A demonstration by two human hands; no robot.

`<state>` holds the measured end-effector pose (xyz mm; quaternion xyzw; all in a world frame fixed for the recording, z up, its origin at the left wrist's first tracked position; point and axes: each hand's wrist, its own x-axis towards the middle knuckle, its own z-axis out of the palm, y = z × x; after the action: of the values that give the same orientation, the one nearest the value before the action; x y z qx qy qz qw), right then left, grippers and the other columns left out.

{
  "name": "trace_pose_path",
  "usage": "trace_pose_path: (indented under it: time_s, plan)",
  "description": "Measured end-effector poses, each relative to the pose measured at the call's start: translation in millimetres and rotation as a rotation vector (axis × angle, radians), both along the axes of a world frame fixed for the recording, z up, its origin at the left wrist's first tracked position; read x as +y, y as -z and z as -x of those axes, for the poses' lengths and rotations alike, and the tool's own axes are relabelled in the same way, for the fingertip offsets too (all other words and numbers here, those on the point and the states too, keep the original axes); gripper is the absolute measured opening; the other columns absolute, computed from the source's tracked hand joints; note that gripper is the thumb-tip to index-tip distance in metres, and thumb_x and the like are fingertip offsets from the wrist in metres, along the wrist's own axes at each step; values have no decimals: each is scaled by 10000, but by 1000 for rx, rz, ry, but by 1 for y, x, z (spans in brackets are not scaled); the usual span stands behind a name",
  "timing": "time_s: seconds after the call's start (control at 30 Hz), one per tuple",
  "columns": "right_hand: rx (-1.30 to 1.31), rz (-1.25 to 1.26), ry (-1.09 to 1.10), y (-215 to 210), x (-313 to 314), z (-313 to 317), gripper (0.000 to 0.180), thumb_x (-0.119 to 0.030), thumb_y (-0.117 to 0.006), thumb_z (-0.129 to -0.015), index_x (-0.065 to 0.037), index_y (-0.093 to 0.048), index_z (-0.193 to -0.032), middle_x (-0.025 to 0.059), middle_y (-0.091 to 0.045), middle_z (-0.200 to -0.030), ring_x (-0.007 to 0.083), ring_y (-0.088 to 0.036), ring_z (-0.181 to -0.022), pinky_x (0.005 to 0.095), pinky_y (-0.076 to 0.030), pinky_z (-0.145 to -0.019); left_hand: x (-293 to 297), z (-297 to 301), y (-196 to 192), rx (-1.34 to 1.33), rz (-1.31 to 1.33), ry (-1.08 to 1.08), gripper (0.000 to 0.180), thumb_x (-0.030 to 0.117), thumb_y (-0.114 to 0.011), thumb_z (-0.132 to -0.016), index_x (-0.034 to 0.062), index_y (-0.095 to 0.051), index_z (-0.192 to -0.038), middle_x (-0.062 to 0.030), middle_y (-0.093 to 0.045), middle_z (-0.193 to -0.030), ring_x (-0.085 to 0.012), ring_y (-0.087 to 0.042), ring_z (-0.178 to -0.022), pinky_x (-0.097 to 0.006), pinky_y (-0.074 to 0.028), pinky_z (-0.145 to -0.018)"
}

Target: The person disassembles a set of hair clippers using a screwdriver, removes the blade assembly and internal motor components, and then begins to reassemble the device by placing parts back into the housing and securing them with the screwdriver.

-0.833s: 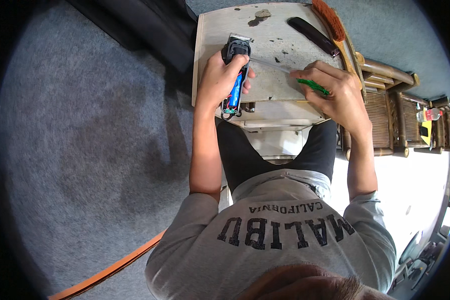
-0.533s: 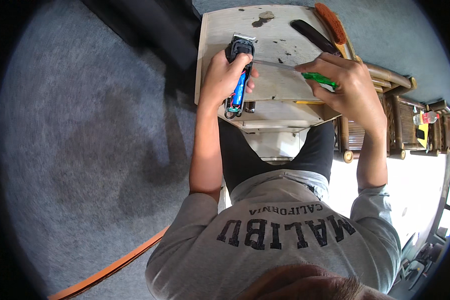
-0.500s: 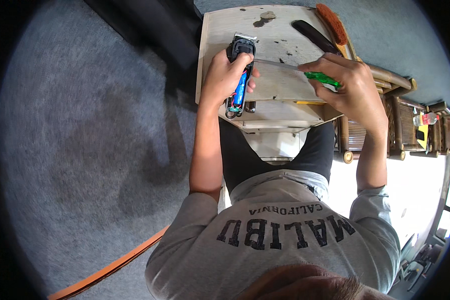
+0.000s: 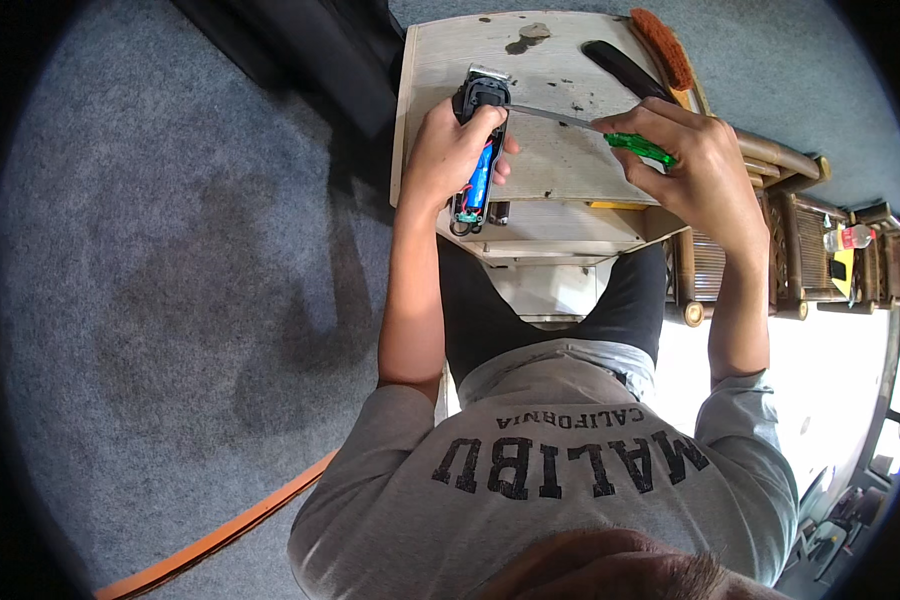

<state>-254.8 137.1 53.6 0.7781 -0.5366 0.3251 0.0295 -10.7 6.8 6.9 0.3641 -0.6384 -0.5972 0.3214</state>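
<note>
My left hand (image 4: 442, 155) is closed around a black hair clipper (image 4: 488, 88), its metal blade pointing away from me. The clipper's housing is off, so a blue battery (image 4: 479, 178), red wires and a small green circuit board (image 4: 469, 217) show. My left thumb presses on the upper part of the body. In my right hand (image 4: 708, 170) is a screwdriver with a green handle (image 4: 640, 149), pinched between thumb and fingers. Its long metal shaft reaches left to the clipper beside my left thumb; whether the tip touches the clipper, I cannot tell.
Under both hands stands a pale wooden table (image 4: 545, 165) with an open shelf below. A brush with orange bristles (image 4: 662, 48) and a long black object (image 4: 620, 68) lie at its far right. Bamboo furniture (image 4: 710, 268) stands to the right, with a bottle (image 4: 850, 238) on it.
The screwdriver has shifted slightly away from me and left, its shaft now meeting the clipper higher, nearer the blade. My left hand and the clipper have hardly moved.
</note>
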Motion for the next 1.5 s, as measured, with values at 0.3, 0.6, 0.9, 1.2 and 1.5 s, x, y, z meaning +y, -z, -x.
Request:
trace_pose_path:
  time_s: [0.3,0.6,0.9,1.2,1.5]
  plan:
    - [176,3,19,-23,2,-4,240,-75,-773,-814,-107,-803,-1049,73,-772,-940,258,-746,-760,371,-596,-690,1,2,-1,-44,11,-22,265,245,-590,-987,-8,-648,-1041,-146,-734,-816,-163,-673,-581,-303,-565,-524]
    - [439,166,-101,-73,-27,-17,171,-189,-770,-923,-52,-795,-1022,87,-764,-925,286,-715,-718,418,-559,-664,0,-2,0,-40,23,-5,277,251,-587,-999,-17,-640,-1042,-143,-731,-818,-161,-670,-591,-308,-567,-541]
    - [-47,302,106,-94,-47,-50,159,-106,-721,-903,38,-658,-887,192,-644,-927,370,-670,-829,464,-546,-775,-1,0,3,6,-3,-15,207,202,-589,-990,-2,-624,-994,-141,-725,-781,-174,-678,-557,-331,-571,-515]
    - [-261,751,62,-66,-67,-57,213,-123,-752,-941,-16,-612,-822,90,-494,-777,189,-506,-678,336,-404,-602,-1,1,2,-17,-16,-19,207,204,-591,-993,-2,-616,-995,-150,-729,-798,-174,-673,-555,-330,-574,-515]
    - [-382,683,-112,-51,-71,-51,211,-56,-661,-989,-6,-565,-808,115,-538,-750,204,-525,-622,342,-405,-565,0,2,2,17,-28,-28,192,189,-590,-1001,-2,-610,-999,-149,-719,-787,-181,-671,-544,-333,-570,-505]
